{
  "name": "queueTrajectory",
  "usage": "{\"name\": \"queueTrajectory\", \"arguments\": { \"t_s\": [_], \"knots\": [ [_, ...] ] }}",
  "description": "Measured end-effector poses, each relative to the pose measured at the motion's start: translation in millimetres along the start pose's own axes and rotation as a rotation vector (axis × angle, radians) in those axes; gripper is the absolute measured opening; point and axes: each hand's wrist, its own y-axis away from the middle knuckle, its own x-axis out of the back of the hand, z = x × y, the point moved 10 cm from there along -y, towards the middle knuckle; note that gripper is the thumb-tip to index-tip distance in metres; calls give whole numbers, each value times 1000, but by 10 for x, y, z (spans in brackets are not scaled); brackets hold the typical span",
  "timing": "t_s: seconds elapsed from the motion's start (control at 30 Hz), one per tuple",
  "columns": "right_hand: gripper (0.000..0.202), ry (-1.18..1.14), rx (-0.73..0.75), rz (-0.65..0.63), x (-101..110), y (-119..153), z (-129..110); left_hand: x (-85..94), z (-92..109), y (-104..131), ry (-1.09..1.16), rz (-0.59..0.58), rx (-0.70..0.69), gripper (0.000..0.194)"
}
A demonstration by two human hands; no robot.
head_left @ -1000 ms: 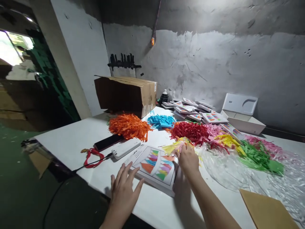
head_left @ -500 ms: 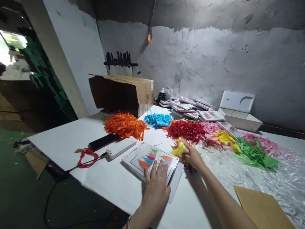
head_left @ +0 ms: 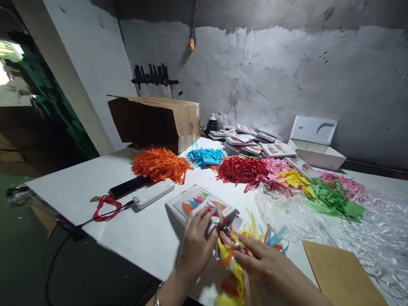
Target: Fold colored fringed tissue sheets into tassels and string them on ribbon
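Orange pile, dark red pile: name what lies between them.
Head view: blue strips lie between the orange pile and dark red pile, slightly farther back.

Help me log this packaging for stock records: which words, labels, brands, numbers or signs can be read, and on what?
No text is legible.
Nearest white picture box: dark print along the cover's edge, too small to read.
Cardboard carton: white label, too small to read; faint print on top, too blurred.
Piled boxes: coloured pictures show; any lettering is too small.
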Motion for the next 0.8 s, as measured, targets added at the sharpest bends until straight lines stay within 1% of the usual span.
{"name": "queueTrajectory", "arguments": {
  "t_s": [0.03,0.07,0.1,0.17,0.2,0.23,0.27,0.3,0.33,0.4,0.43,0.5,0.53,0.57,0.6,0.67,0.7,0.73,0.77,0.8],
  "knots": [
    [56,-39,-21,-30,48,-26,26,-36,60,18,-6,-19,-34,35],
    [58,-61,-48,-31,101,-58,57,-76,111,42,-16,-42,-65,33],
    [59,-58,-84,-8,141,-95,93,-116,149,69,-27,-65,-92,31],
    [53,11,-162,64,114,-170,142,-165,196,117,-48,-91,-128,29],
    [47,77,-179,114,51,-208,127,-175,212,138,-57,-95,-140,29],
    [41,127,-175,145,-64,-246,88,-179,227,157,-66,-96,-150,30],
    [34,232,-78,223,-156,-283,-54,-180,246,177,-72,-96,-159,30],
    [32,309,9,291,-267,-303,-180,-182,273,200,-74,-95,-169,31],
    [29,351,52,340,-377,-315,-248,-188,304,226,-72,-98,-177,31],
    [27,373,27,372,-550,-349,-227,-220,382,283,-59,-115,-195,33],
    [28,368,-2,374,-598,-362,-184,-243,419,308,-43,-130,-205,32],
    [32,351,-29,376,-622,-368,-118,-281,445,320,20,-171,-209,28],
    [34,341,-21,383,-602,-356,-105,-280,405,291,58,-186,-188,26],
    [36,329,-14,393,-564,-331,-92,-255,318,233,84,-188,-148,25],
    [37,316,-8,407,-509,-293,-75,-190,175,144,85,-161,-84,26],
    [36,276,0,426,-374,-185,-31,38,-257,-71,17,-57,126,35],
    [34,252,13,432,-299,-116,-18,195,-521,-159,-36,12,273,42],
    [33,227,38,428,-229,-40,-23,288,-797,-204,-47,13,448,52],
    [32,197,80,417,-165,47,-57,309,-1003,-228,-8,-49,580,60],
    [30,167,108,405,-101,146,-96,321,-1117,-247,31,-110,646,65]
  ]
}}
